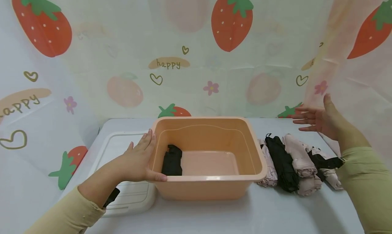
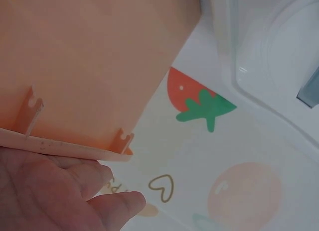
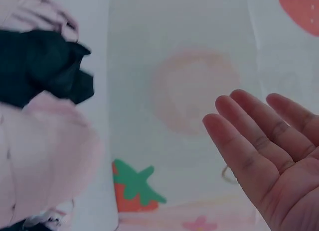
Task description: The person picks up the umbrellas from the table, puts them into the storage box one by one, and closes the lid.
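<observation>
The left hand (image 1: pixel 138 160) rests straightened fingers against the left rim of a peach bin (image 1: pixel 202 189); a black bundle (image 1: pixel 172 161) lies inside, just right of them. A white lid (image 1: pixel 134 195) lies beneath that hand. The right hand (image 1: pixel 329 121) hangs raised, fingers extended, above rolled clothes (image 1: pixel 299 159) on the worktop (image 1: pixel 199 220).

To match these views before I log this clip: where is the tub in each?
Head: the tub stands in the middle, the left hand at its left rim.
Left wrist: the tub fills the upper left, above the hand.
Right wrist: the tub is not in the picture.
Shared landmark: the strawberry backdrop, seen in all three.
</observation>
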`<state>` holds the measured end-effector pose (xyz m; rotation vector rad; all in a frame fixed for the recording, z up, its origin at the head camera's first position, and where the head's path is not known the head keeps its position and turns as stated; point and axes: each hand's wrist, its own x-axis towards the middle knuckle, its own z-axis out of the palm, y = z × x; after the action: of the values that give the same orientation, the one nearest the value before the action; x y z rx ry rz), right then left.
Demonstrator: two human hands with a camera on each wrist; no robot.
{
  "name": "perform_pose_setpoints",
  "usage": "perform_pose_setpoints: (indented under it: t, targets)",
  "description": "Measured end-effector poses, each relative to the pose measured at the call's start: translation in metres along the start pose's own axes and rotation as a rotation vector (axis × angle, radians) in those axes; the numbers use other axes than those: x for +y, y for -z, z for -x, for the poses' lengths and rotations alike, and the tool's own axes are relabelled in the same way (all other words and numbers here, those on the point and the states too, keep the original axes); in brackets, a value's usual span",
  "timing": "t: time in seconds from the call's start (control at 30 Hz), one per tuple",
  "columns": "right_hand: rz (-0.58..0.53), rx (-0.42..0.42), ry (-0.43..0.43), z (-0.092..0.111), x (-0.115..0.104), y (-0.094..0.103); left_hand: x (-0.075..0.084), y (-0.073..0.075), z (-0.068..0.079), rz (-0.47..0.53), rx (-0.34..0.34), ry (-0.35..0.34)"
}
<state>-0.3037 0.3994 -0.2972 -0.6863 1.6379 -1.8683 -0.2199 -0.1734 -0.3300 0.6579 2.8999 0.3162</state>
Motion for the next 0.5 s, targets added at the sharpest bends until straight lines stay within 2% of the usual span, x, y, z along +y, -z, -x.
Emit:
perform_pose_setpoints:
  t: [0.1, 0.33, 0.5]
  targets:
    - [0.019, 0.067, -0.026, 0.013, 0.007, 0.009, -0.001, -0.001, -0.001, 0.002, -0.001, 0.007]
    - [0.258, 0.378, -0.113, 0.034, 0.023, 0.005, 0.000, -0.001, -0.001, 0.020, -0.013, 0.010]
    - [0.349, 0.492, -0.225, 0.039, 0.040, 0.006, 0.001, 0.000, 0.001, 0.025, -0.008, 0.004]
